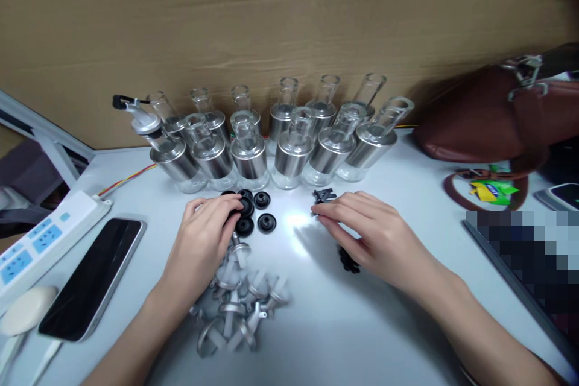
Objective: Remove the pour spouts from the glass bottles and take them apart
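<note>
My left hand (202, 234) is closed at a cluster of round black rubber stoppers (266, 223), its thumb and fingertips pinching one black rubber stopper (246, 207). My right hand (368, 226) reaches in from the other side, its fingertips pinched together at a bunch of small black plastic pieces (324, 195). Another heap of small black parts (348, 260) lies partly hidden beneath that hand. Close to my left wrist several silvery pourer spouts with white stems (233, 307) lie in a pile, slightly blurred.
Two rows of glass bottles with metal sleeves (293, 157) stand at the back, the leftmost topped by a pourer spout (145, 120). A phone (93, 277), a power strip (49, 241) and a white charger (29, 310) lie left. A brown bag (479, 114) and candy wrapper (493, 192) are right.
</note>
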Motion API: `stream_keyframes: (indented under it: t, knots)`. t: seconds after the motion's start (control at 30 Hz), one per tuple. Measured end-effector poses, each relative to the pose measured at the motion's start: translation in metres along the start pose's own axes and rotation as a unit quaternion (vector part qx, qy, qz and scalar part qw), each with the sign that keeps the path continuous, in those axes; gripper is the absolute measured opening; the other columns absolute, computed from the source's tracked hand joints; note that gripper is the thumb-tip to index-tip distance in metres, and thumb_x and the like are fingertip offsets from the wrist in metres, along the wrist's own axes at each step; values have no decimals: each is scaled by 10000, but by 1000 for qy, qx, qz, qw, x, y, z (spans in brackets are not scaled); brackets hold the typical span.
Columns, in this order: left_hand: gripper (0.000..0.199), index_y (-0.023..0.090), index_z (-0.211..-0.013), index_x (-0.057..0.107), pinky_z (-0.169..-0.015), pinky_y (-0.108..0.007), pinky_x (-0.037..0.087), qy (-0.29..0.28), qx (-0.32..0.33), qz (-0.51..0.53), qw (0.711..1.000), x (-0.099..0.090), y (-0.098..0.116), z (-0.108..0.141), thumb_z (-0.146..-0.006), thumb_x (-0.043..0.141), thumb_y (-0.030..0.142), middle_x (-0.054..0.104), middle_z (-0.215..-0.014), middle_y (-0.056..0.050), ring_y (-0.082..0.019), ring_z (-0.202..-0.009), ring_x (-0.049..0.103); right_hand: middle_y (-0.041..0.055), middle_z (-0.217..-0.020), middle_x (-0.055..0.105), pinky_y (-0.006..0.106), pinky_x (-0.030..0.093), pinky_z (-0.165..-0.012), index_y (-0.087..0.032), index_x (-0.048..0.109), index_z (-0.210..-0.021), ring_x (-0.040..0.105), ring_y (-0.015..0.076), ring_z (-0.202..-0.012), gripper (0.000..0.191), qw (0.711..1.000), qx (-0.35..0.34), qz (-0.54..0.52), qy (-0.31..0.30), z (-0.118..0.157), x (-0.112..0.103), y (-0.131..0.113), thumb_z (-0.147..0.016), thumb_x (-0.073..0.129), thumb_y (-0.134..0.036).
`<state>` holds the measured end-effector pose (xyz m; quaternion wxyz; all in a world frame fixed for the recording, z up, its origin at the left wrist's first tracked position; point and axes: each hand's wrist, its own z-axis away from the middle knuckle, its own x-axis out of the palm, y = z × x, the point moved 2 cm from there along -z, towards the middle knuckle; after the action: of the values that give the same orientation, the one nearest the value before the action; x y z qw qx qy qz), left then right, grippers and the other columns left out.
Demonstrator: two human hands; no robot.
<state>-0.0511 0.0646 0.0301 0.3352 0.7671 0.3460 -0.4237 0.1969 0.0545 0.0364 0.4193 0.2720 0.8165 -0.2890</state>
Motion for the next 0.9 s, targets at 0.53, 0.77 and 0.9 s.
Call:
stream_keyframes:
  t: [0.53, 0.77, 0.9]
  knots:
    - [126, 194, -958, 571, -818, -340, 400, 39, 54, 29, 997, -13, 17, -1, -910, 480, 122, 708, -950, -45, -175, -904, 645, 46, -910, 634, 309, 444, -789, -213, 674, -1007, 543, 169, -870, 202, 959, 2, -211, -191, -1, 17, -43, -919, 496, -172]
    - [117, 183, -948, 561, -802, -317, 384, 37, 56, 43, 997, -13, 20, -1, -912, 481, 105, 695, -868, -17, -137, -808, 629, 27, -876, 665, 290, 445, -787, -194, 680, -877, 556, 148, -834, 157, 943, 6, -265, -200, 1, 23, -38, -923, 530, -210]
    - [125, 185, -950, 563, -793, -319, 387, 46, 60, 56, 996, -13, 22, -1, -906, 483, 99, 697, -864, -20, -147, -815, 631, 27, -821, 699, 273, 455, -794, -172, 699, -880, 607, 133, -791, 107, 910, 33, -334, -243, -2, 19, -37, -882, 593, -159]
